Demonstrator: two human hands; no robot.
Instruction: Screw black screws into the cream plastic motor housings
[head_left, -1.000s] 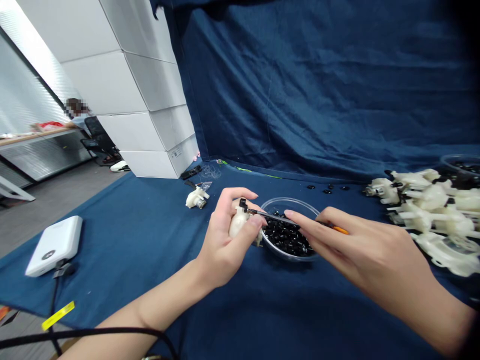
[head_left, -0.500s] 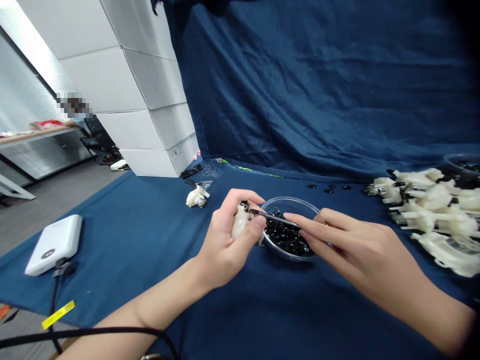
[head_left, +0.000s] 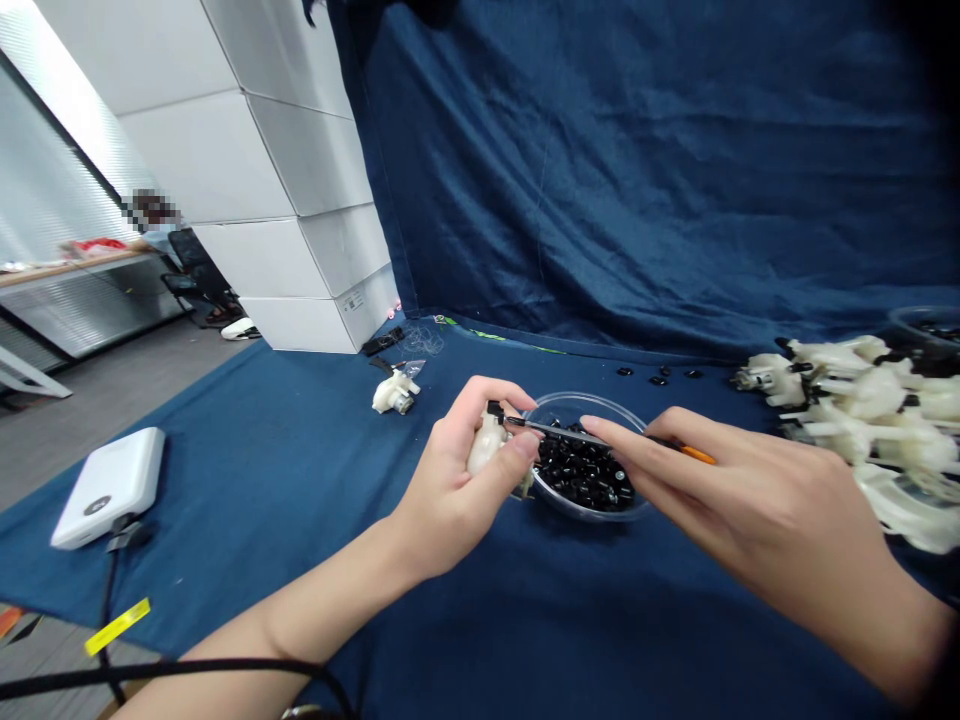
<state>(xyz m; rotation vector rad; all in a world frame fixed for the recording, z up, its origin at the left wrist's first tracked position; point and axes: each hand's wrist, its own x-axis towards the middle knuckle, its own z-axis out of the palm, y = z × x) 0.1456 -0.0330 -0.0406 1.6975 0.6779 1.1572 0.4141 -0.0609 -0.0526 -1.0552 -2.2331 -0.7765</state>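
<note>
My left hand [head_left: 465,480] is closed around a cream-white plastic part [head_left: 486,445], with a small black piece [head_left: 496,409] at its upper end. In my right hand [head_left: 720,490] is a thin screwdriver [head_left: 559,431] with a grey shaft and a black and orange handle. Its dark tip points left and reaches the white part beside the black piece; whether it touches is hard to tell. Behind and between my hands stands a clear round bowl [head_left: 596,400], holding many small black pieces [head_left: 585,470].
Several white plastic parts [head_left: 862,400] are heaped at the right, near another clear bowl [head_left: 919,318]. One white part [head_left: 395,392] lies left of centre. Small black pieces [head_left: 658,380] lie behind the bowl. A white power bank [head_left: 112,485] with a cable is at left, white boxes [head_left: 300,250] behind.
My right hand has shifted slightly right and turned, drawing the screwdriver back a little and exposing its orange handle. My left hand and the white part have moved slightly right.
</note>
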